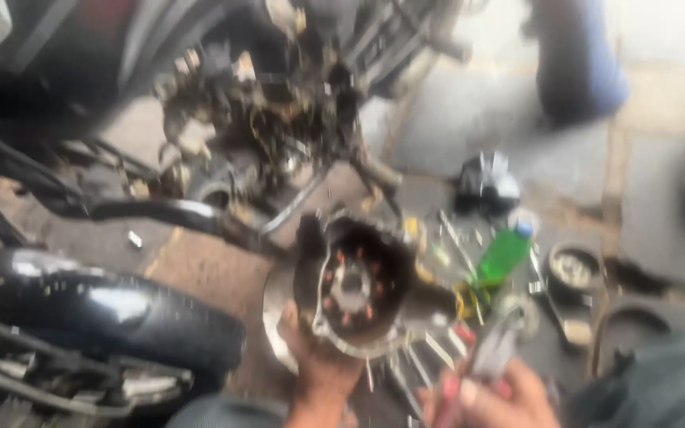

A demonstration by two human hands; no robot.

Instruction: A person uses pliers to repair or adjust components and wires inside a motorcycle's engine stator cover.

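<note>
The picture is blurred by motion. My left hand (pixel 319 361) grips from below a round, dirty metal engine cover (pixel 354 285) with a ring of copper coils inside, its open side facing me. My right hand (pixel 489 396) is closed around a hand tool with red handles (pixel 485 357), pointing up and to the right, just right of the cover. Behind the cover stands a stripped motorcycle engine (pixel 271 135) with loose wires and hoses.
A black motorcycle body panel (pixel 105 309) and frame tubes fill the left. On the floor to the right lie several loose tools, a green plastic bottle (pixel 505 254), a black part (pixel 485 186), a round dish (pixel 572 269) and a rubber belt (pixel 628 325). A blue-clad leg (pixel 580 55) stands behind.
</note>
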